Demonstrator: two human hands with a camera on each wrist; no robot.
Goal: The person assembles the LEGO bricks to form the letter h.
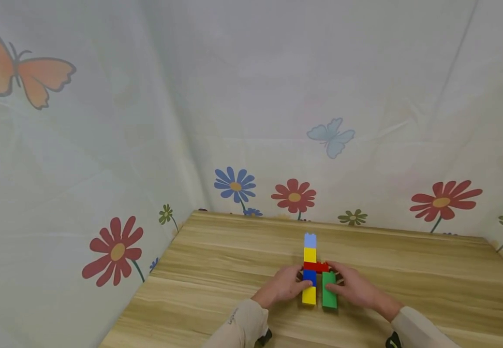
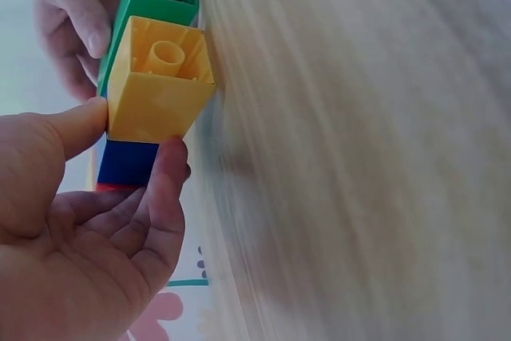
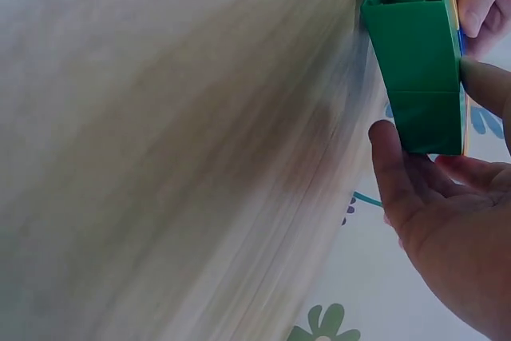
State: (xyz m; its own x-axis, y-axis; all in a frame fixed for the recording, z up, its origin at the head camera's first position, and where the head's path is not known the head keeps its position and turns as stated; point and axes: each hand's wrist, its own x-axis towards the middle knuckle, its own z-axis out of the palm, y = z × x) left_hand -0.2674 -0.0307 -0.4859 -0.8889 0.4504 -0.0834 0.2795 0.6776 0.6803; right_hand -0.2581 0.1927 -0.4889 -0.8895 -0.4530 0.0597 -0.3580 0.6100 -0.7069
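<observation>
A joined build of toy building bricks lies between the two hands. Its left column runs from a light blue brick through an upper yellow brick, a long red brick and a dark blue brick to a lower yellow brick. Two green bricks form a shorter column below the red one's right end. My left hand pinches the left column by the dark blue and lower yellow bricks. With thumb and fingers, my right hand grips the green column. Both columns' hollow undersides face the wrist cameras.
The build is over a wood-grain table, whose back edge meets a pale curtain printed with flowers and butterflies. The curtain also runs along the table's left side.
</observation>
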